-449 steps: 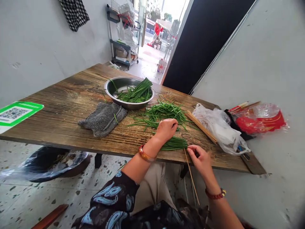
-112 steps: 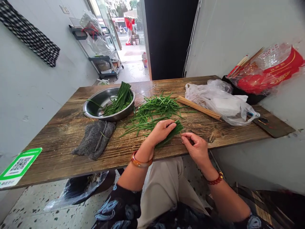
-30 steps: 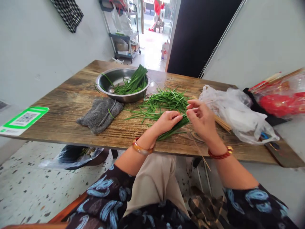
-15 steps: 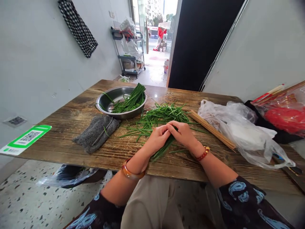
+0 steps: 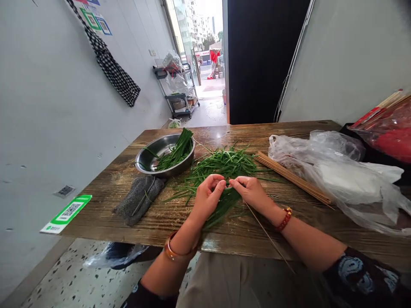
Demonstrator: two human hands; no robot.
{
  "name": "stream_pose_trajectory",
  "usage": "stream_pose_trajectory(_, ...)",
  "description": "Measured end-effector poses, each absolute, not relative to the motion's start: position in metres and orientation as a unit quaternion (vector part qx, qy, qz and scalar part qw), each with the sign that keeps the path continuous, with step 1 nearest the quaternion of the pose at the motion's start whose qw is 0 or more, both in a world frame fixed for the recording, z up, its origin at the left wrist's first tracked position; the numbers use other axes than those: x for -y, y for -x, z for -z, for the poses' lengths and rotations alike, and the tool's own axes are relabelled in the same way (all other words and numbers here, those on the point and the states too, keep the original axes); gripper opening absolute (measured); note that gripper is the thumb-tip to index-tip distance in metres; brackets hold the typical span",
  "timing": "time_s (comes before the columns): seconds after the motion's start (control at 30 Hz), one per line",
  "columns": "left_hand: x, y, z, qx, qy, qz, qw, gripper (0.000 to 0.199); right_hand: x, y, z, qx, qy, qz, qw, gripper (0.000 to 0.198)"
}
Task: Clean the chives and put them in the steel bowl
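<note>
My left hand is pinched on the end of a pale green chive strand that spans the small gap to the other hand. My right hand has thumb and fingers closed on a thin bamboo skewer, whose long end slants down past the table's front edge. Both hands meet over a loose pile of cut green chives. Beneath them a flat bunch of chives lies on the wood. The fingertips partly hide what is between them.
A steel bowl holding long chives stands at the back left, with a grey mesh cloth before it. Right of the pile lie a bundle of bamboo skewers and a clear plastic bag. A green QR-code card sits at the table's left edge.
My hands, folded together over the chives before, have come slightly apart. A skewer now shows in my right hand. The view has shifted, with the table lower in the picture.
</note>
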State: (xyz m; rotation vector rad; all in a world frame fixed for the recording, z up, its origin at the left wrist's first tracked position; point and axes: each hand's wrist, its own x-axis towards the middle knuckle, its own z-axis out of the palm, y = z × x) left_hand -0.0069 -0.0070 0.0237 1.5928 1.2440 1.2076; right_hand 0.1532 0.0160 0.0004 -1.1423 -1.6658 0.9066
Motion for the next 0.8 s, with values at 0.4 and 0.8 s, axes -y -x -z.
stream_pose_trajectory(0.4, -0.015, 0.051, -0.082, -0.463, -0.542, -0.574, 0.404, 0.03, -0.027, -0.197, -0.041, 0.463, 0.357, -0.605, 0.54, 0.045)
stream_pose_trajectory(0.8, -0.061, 0.016, -0.043, -0.472, -0.782, -0.311, 0.263, 0.013, -0.019, -0.169, -0.008, 0.787, 0.416, -0.274, 0.363, 0.03)
